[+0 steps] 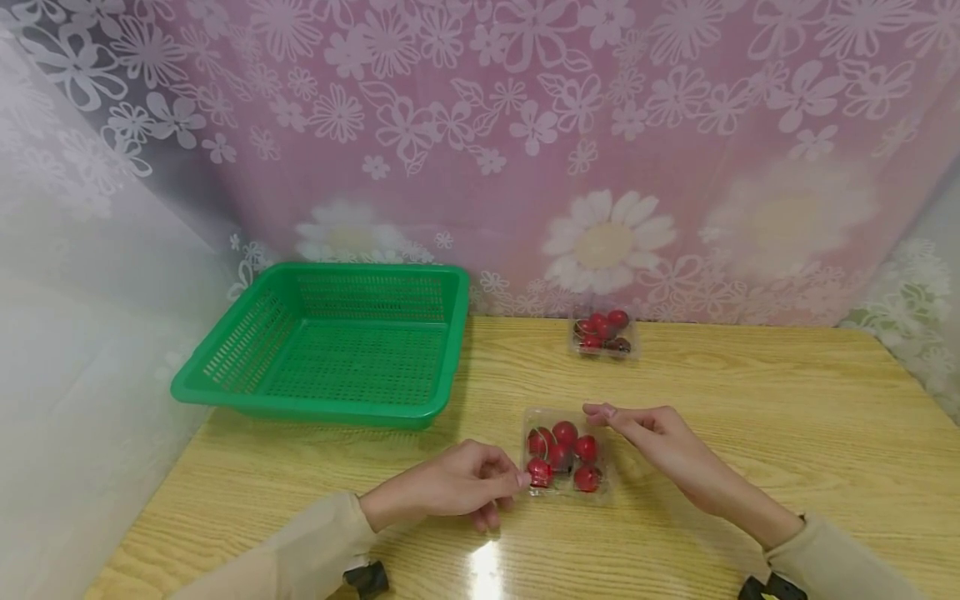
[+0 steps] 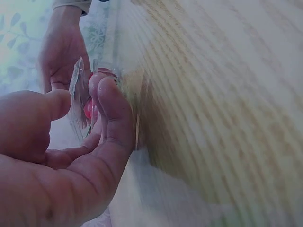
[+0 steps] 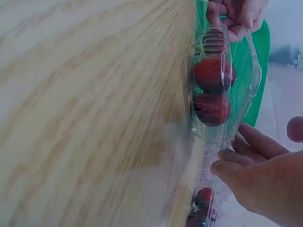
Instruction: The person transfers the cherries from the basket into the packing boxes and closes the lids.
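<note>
A clear plastic box of red cherries [image 1: 564, 457] lies on the table between both hands. Seen from the wrists, its lid [image 3: 253, 75] stands a little raised above the fruit. At the box's near left corner, my left hand [image 1: 468, 479] pinches the edge. In the left wrist view, that hand's thumb is on the lid side and its curled fingers [image 2: 116, 109] are at the base. Fairly straight fingers of my right hand [image 1: 667, 442] touch the far right corner. The right thumb stands apart from the box.
A green plastic basket [image 1: 450, 367] with slotted sides stands on the left of the wooden table [image 1: 750, 400]. A second clear box of cherries [image 1: 602, 332] sits at the back edge. Behind the table hangs a pink flowered curtain [image 1: 465, 183].
</note>
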The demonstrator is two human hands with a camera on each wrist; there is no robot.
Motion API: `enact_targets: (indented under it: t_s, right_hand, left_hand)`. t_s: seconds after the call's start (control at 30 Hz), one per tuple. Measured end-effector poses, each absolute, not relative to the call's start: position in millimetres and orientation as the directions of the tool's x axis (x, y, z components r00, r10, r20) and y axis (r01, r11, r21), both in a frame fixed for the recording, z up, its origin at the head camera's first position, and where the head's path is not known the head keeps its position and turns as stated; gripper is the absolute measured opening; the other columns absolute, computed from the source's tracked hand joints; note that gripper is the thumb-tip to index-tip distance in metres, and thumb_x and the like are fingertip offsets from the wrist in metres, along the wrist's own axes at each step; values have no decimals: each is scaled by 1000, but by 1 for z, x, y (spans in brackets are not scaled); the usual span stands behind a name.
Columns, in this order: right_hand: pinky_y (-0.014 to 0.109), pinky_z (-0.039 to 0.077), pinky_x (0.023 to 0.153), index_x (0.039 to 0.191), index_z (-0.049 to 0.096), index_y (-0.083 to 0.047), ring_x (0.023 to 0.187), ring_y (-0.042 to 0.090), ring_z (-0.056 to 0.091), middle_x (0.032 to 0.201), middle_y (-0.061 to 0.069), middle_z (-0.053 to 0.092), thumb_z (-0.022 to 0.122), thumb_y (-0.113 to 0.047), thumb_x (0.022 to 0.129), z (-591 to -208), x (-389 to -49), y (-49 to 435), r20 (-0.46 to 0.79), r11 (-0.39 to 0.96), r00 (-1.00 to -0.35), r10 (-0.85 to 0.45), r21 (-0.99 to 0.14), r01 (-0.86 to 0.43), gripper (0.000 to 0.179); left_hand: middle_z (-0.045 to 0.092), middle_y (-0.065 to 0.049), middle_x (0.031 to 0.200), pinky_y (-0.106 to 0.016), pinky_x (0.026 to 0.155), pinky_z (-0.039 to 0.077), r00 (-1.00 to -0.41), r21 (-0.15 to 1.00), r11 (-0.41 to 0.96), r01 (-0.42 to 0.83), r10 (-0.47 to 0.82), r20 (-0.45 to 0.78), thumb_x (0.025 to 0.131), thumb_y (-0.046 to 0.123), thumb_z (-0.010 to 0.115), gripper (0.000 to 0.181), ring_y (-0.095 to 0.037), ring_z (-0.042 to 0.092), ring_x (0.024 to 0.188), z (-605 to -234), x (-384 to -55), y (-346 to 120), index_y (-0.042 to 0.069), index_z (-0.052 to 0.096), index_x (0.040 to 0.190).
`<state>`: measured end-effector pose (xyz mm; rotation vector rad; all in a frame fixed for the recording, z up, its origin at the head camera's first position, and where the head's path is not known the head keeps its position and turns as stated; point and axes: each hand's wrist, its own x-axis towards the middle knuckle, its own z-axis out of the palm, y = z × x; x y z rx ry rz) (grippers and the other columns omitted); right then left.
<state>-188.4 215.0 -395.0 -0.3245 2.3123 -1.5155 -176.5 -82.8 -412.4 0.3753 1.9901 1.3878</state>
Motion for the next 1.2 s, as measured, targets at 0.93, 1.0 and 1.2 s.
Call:
enact_targets:
  t_s: [0.93,1.0,1.2]
  right_hand:
    - [25,53,64,108,68,7,76,14,62,90,5,69,48,-15,107,-408,-167,233,-431,442,-768,-474,-871,216,30]
    - [26,54,64,108,68,8,76,14,63,90,5,69,45,-17,108,-408,-168,233,-430,431,-766,-478,-875,222,34]
    - [27,54,64,106,69,6,76,15,64,90,6,69,47,-20,108,-409,-169,232,-424,440,-769,-478,-873,209,33]
  left_hand:
    - [68,-4,79,-19,53,55,-716,893,354,-280,543,-439,98,17,63,18,-10,62,59,-420,-180,-71,1,71,98]
    - [67,-4,78,-19,52,54,-720,891,353,-286,535,-443,96,17,62,18,-10,61,58,-420,-181,-70,2,71,95]
    - [67,-4,75,-18,49,53,-756,885,361,-294,479,-446,93,15,64,14,-9,59,54,-420,-183,-67,2,70,92]
